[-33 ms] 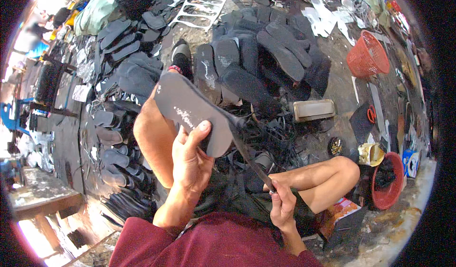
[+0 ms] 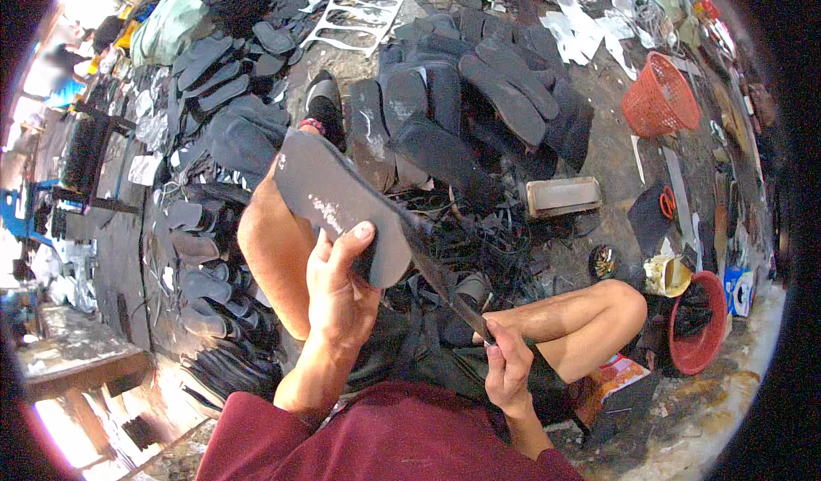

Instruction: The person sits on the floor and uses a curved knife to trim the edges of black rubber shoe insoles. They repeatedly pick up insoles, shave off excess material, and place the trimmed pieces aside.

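In my left hand is a flat dark grey shoe sole. My thumb presses on its face beside some whitish scuffs, while the other fingers are mostly hidden behind it. From the sole's right edge a long, narrow dark strip slants down to my right hand. That hand's fingers are closed around the strip's lower end. I cannot tell whether the strip is joined to the sole or only touches it. Both hands are above my lap, between my bent legs.
Dark soles lie heaped on the floor ahead, with more shoe parts at the left. A whitish block, red-handled scissors, a red basket and a red tub are at the right. A wooden bench stands lower left.
The sole and my left hand have shifted slightly to the left, and the sole's lower end has dropped a little. The strip looks broader now. My right hand has hardly moved.
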The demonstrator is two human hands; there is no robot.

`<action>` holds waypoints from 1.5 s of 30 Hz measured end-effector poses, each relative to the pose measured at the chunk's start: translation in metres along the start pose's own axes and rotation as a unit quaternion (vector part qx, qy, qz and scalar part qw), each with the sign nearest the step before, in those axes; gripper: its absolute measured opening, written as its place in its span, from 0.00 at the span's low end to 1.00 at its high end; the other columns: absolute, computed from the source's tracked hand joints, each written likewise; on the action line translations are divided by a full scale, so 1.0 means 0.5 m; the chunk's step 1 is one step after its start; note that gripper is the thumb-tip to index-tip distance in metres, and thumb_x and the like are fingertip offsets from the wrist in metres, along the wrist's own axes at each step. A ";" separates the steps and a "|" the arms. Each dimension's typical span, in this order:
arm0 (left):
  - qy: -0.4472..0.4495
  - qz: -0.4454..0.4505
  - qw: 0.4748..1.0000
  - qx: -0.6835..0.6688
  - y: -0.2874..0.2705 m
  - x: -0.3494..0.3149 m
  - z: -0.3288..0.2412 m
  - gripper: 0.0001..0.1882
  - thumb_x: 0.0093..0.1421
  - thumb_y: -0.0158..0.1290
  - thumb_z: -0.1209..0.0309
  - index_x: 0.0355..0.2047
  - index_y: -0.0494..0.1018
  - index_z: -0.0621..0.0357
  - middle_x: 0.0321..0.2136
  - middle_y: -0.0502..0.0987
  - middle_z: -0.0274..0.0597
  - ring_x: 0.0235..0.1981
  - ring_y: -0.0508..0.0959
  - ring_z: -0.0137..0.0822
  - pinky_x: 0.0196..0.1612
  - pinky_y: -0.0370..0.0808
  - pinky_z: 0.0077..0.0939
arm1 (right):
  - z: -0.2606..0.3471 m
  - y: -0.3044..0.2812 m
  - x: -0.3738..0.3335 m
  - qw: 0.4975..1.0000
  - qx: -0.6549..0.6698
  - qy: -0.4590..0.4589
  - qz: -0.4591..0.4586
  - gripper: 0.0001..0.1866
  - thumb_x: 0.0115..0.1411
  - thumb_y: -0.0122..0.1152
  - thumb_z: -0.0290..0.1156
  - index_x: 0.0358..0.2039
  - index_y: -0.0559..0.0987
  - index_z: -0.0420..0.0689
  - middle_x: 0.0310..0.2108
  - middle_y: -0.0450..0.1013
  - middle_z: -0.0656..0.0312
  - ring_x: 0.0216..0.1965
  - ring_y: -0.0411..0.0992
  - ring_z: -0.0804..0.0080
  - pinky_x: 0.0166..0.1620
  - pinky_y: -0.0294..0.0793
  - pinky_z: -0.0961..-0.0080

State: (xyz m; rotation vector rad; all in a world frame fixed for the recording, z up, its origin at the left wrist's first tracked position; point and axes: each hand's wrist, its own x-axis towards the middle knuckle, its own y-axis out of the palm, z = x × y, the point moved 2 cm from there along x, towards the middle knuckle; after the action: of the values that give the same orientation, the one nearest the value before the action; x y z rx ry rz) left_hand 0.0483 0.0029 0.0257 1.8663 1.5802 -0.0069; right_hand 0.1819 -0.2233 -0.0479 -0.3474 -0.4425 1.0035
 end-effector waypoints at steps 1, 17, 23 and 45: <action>-0.021 -0.022 0.999 0.009 -0.007 0.000 0.005 0.19 0.59 0.56 0.62 0.48 0.71 0.57 0.36 0.78 0.37 0.37 0.79 0.35 0.42 0.78 0.30 | 0.002 0.002 0.019 0.999 -0.022 -0.042 -0.014 0.18 0.63 0.56 0.27 0.54 0.78 0.45 0.30 0.75 0.51 0.30 0.74 0.52 0.36 0.74 0.61; -0.049 0.010 0.995 0.090 -0.107 -0.037 0.054 0.33 0.43 0.54 0.75 0.54 0.65 0.63 0.41 0.77 0.43 0.39 0.79 0.38 0.45 0.78 0.32 | 0.075 0.249 0.340 0.996 -0.003 -0.084 -0.027 0.18 0.67 0.56 0.35 0.58 0.77 0.57 0.27 0.73 0.57 0.27 0.75 0.54 0.30 0.74 0.61; -0.035 0.064 0.976 0.206 -0.160 -0.038 0.064 0.42 0.43 0.59 0.79 0.62 0.60 0.61 0.47 0.73 0.41 0.49 0.74 0.34 0.55 0.71 0.31 | 0.112 0.232 0.429 0.993 0.021 -0.075 0.085 0.18 0.69 0.51 0.27 0.58 0.75 0.46 0.49 0.78 0.50 0.47 0.78 0.52 0.47 0.77 0.66; -0.127 0.057 0.987 0.074 -0.203 -0.033 -0.056 0.27 0.56 0.66 0.58 0.51 0.72 0.59 0.42 0.80 0.38 0.40 0.80 0.34 0.45 0.76 0.30 | -0.002 0.099 0.123 0.986 -0.005 -0.076 0.151 0.24 0.54 0.61 0.22 0.53 0.79 0.49 0.30 0.74 0.55 0.29 0.73 0.54 0.33 0.74 0.61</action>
State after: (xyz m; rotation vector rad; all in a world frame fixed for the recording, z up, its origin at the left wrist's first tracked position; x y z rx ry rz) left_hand -0.0561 0.0055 0.0049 1.9790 1.3273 -0.3068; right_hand 0.1750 -0.1456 -0.0604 -0.3543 -0.5430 1.3303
